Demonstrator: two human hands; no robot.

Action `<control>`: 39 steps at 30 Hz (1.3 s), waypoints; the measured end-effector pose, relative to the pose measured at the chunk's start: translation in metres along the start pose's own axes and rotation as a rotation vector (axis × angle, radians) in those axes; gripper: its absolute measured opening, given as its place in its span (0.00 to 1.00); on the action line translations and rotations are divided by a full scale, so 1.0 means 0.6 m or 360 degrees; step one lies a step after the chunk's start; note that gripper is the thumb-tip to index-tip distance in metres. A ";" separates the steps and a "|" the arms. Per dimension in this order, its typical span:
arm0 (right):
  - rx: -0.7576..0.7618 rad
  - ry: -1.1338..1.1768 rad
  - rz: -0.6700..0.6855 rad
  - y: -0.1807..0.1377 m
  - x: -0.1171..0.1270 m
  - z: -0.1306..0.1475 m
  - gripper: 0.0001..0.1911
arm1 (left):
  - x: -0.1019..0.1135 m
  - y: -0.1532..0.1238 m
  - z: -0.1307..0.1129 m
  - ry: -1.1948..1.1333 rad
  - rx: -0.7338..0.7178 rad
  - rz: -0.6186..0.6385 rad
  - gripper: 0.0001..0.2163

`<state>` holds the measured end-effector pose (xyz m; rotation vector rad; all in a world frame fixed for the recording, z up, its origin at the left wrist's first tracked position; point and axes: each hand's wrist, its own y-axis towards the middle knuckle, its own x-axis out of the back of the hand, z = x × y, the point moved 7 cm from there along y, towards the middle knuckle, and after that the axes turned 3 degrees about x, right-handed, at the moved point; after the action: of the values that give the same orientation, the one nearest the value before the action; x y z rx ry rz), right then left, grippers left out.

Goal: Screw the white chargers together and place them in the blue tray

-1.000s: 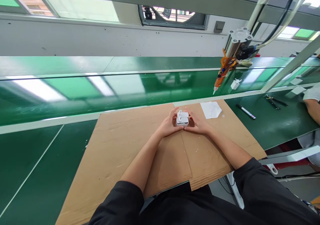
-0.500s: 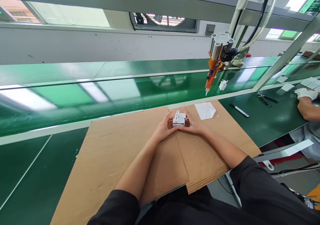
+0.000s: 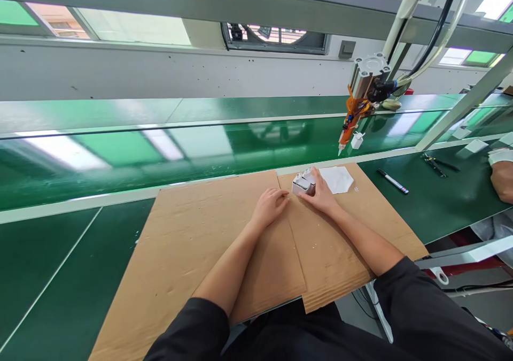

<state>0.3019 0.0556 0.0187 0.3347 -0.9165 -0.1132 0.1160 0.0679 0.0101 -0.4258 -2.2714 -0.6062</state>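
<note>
My right hand [image 3: 320,195] grips a small white plug adapter [image 3: 302,182] and holds it just above the far part of the brown cardboard sheet [image 3: 192,254]. My left hand [image 3: 270,207] rests on the cardboard a little to the left of it, fingers loosely curled, holding nothing. A white paper piece [image 3: 339,179] lies just right of the adapter.
An orange-tipped dispenser nozzle [image 3: 348,125] hangs over the green conveyor belt [image 3: 160,147], with another white adapter [image 3: 356,140] on the belt beside it. A black marker [image 3: 393,181] and pliers [image 3: 435,164] lie on the right. Another person's arm [image 3: 503,176] shows at the right edge.
Both hands held the adapter together before. Now my left hand has let go and rests on the cardboard, while my right hand has carried the adapter right and away towards the belt.
</note>
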 end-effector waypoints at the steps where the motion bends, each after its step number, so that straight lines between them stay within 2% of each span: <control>1: 0.0007 0.0003 -0.0008 -0.001 -0.001 0.001 0.53 | -0.004 -0.001 -0.007 -0.0016 -0.0018 0.0030 0.13; 6: 0.0027 0.0112 -0.0008 -0.008 -0.002 0.012 0.55 | -0.022 -0.004 -0.019 -0.0132 0.0042 0.0124 0.23; 9: -0.0034 0.0279 0.0062 -0.012 -0.005 0.017 0.54 | -0.022 -0.002 -0.014 -0.0193 0.0151 0.0094 0.27; 13: -0.0096 0.0468 0.0095 -0.018 -0.012 0.021 0.48 | -0.010 0.002 -0.010 -0.0296 0.0278 0.0002 0.33; 17: -0.0196 0.0647 0.0051 -0.023 -0.024 0.015 0.45 | -0.003 0.006 -0.020 -0.0357 0.0233 -0.0022 0.34; 22: -0.0080 0.0770 -0.0046 -0.025 -0.022 0.027 0.46 | -0.005 0.007 -0.025 -0.0481 0.0262 -0.0045 0.36; 27: -0.0120 0.0750 0.0011 -0.022 -0.015 0.040 0.48 | 0.004 0.012 -0.034 -0.0455 0.0321 -0.0120 0.33; 30: -0.0095 0.0742 0.0095 -0.004 -0.015 0.056 0.50 | 0.028 0.020 -0.038 -0.0403 0.0380 -0.0127 0.31; 33: 0.0001 0.0812 0.0134 0.031 -0.026 0.085 0.52 | 0.068 0.027 -0.031 -0.0332 0.0443 -0.0155 0.30; 36: 0.0033 0.0879 0.0182 0.066 -0.059 0.127 0.54 | 0.117 0.020 -0.002 -0.0237 0.0562 -0.0188 0.28; 39: 0.0059 0.0885 0.0286 0.087 -0.111 0.187 0.55 | 0.165 -0.008 0.043 -0.0157 0.0688 -0.0233 0.26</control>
<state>0.1699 0.0945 0.0485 0.2951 -0.3943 0.1580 0.0322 0.0894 0.0648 -0.0781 -2.4575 -0.1533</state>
